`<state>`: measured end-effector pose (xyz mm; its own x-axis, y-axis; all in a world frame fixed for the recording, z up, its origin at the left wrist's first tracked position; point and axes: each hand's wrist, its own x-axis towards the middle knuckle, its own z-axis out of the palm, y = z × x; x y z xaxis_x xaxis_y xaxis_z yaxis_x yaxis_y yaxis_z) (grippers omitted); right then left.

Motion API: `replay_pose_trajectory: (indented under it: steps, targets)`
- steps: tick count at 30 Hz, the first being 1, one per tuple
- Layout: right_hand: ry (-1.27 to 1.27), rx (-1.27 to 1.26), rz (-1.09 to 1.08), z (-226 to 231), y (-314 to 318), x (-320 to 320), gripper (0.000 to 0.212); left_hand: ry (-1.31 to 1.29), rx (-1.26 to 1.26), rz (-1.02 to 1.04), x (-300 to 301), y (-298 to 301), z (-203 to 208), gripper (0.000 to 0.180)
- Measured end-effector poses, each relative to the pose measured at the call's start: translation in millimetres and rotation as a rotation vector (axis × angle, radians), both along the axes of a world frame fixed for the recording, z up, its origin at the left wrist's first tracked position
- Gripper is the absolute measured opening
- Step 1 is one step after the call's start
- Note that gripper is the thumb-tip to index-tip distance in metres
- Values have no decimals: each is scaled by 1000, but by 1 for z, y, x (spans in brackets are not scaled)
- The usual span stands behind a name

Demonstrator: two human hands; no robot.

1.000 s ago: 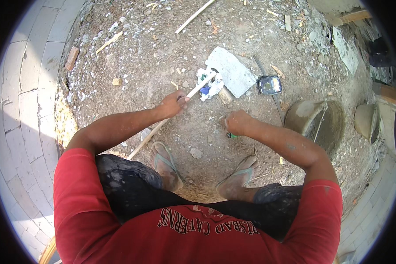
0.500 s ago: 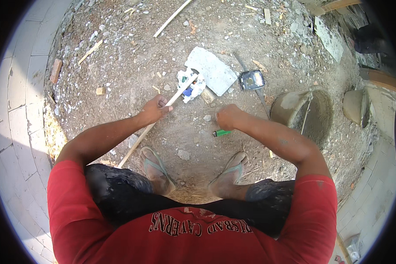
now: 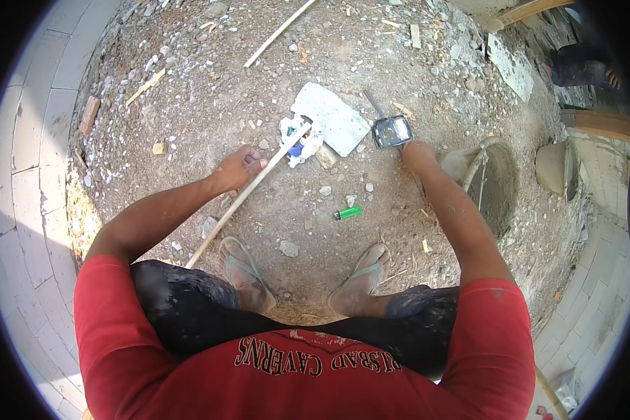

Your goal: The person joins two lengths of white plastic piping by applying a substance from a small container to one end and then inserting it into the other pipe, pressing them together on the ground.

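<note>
your left hand (image 3: 241, 166) is closed round a long thin stick (image 3: 259, 183) that slants from beside your left foot up to a crumpled wrapper (image 3: 299, 140) by a pale flat slab (image 3: 332, 117); it looks light and stiff, best held near the middle; your right hand (image 3: 417, 152) rests at a small dark tool (image 3: 391, 130); whether the fingers clasp it i cannot tell, the wrist hides them; the tool's kind is hard to make out.
</note>
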<state>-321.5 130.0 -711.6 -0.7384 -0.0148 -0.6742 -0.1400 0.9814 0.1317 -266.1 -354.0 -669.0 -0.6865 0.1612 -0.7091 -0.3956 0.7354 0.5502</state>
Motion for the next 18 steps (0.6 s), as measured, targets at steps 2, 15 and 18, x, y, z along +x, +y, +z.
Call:
replay_pose_trajectory:
  steps: [2,15,18]
  targets:
    - [10,13,60,1,-5,-3,31,13,-5,-29,4,-16,-5,53]
    - [123,-69,179,26,-48,-2,36,-94,-75,-240,41,-50,18,53]
    - [347,-171,62,5,-2,-41,33,-47,-42,-331,44,-56,24,58]
